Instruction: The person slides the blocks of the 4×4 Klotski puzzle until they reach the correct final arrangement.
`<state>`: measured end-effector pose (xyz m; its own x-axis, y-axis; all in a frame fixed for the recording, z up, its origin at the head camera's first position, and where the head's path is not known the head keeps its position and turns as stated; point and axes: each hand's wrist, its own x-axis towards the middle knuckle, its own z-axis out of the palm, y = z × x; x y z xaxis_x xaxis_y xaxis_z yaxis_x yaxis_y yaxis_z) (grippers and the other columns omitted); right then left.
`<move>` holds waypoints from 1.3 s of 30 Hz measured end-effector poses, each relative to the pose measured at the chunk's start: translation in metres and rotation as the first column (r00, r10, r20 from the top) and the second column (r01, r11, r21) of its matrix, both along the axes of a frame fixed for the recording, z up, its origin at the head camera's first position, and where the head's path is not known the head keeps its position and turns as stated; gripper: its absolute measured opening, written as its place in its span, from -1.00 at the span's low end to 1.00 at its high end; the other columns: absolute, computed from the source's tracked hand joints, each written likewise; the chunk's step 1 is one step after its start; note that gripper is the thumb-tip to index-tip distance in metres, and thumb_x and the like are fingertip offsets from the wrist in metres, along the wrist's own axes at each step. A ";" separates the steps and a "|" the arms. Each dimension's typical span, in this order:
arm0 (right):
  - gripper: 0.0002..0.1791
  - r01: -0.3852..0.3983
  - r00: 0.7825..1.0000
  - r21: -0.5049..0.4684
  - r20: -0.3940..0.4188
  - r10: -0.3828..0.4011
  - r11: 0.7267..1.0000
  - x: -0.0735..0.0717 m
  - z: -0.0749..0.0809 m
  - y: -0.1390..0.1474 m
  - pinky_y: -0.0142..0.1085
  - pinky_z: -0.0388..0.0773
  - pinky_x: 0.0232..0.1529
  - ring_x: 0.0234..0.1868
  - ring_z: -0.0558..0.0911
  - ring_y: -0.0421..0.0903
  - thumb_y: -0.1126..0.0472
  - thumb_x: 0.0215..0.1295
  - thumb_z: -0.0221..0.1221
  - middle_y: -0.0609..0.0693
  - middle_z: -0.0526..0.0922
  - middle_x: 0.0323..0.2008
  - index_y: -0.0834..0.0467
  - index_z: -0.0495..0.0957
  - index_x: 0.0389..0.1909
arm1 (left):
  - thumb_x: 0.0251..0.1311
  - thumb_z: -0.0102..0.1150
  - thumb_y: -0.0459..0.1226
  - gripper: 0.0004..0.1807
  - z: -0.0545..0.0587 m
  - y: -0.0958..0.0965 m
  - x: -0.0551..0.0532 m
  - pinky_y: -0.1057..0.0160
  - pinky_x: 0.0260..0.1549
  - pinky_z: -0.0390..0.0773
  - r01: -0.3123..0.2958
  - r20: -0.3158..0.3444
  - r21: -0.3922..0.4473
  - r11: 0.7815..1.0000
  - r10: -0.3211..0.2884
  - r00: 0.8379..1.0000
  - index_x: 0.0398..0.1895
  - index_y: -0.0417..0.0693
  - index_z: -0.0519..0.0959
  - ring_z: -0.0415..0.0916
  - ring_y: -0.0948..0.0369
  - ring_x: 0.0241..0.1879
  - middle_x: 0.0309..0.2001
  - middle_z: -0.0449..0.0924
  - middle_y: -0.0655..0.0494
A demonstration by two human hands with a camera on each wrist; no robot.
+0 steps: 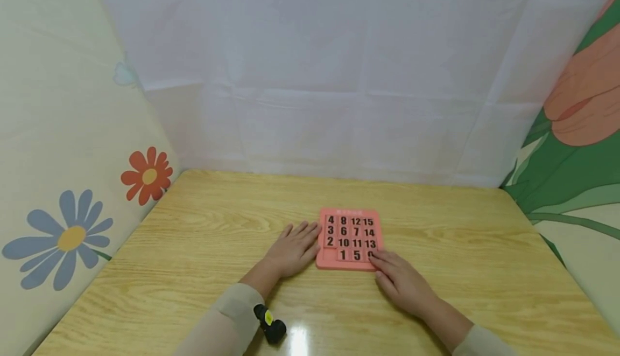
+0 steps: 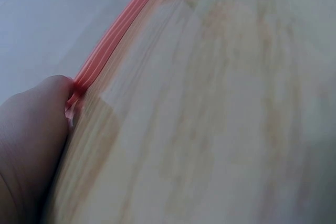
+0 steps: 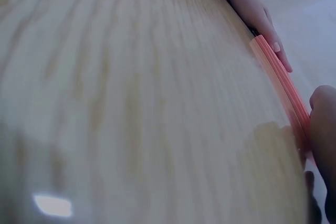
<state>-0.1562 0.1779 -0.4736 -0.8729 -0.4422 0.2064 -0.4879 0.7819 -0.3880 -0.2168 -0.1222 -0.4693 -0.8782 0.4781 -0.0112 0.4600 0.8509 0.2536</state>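
Observation:
A pink number slide puzzle [image 1: 349,211] lies flat on the table, its tiles bearing black numerals. The bottom row reads 1, 5 and a partly covered 9, with the vacant slot at the lower left corner. My left hand [image 1: 293,251] rests palm down along the puzzle's left edge, fingers extended. At the lower right corner, the fingertips of my right hand [image 1: 404,283] touch the 9 tile [image 1: 370,254], while the thumb lies by the frame's edge. The left wrist view catches the puzzle's pink side [image 2: 118,32] close to the left thumb [image 2: 34,129].
The wood-grain table [image 1: 218,200] surrounds the puzzle. A white cloth [image 1: 300,76] hangs behind it, with flower-patterned panels [image 1: 72,237] at either side. A black device with a yellow mark [image 1: 271,323] sits at the left sleeve.

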 end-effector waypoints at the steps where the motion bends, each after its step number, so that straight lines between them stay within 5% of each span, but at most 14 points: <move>1: -0.56 0.000 1.000 0.000 0.003 0.000 1.000 0.000 0.000 -0.001 0.03 0.27 0.42 0.38 0.42 0.09 0.11 0.43 0.07 0.06 0.47 0.34 0.13 0.51 0.27 | 0.52 -0.33 0.05 -0.36 0.000 0.000 0.000 -0.10 0.53 -0.17 -0.002 0.005 -0.004 1.000 0.002 1.000 0.55 0.03 0.07 -0.10 0.03 0.57 0.56 0.03 0.09; 39: -0.56 -0.030 0.999 0.006 0.015 0.030 1.000 -0.001 0.002 -0.017 0.03 0.21 0.45 0.40 0.40 0.06 0.11 0.43 0.06 0.06 0.46 0.35 0.15 0.52 0.26 | 0.53 -0.38 0.08 -0.36 0.007 0.001 0.002 -0.10 0.54 -0.17 -0.009 0.015 -0.025 1.000 0.009 1.000 0.56 0.04 0.04 -0.11 0.05 0.57 0.57 0.00 0.12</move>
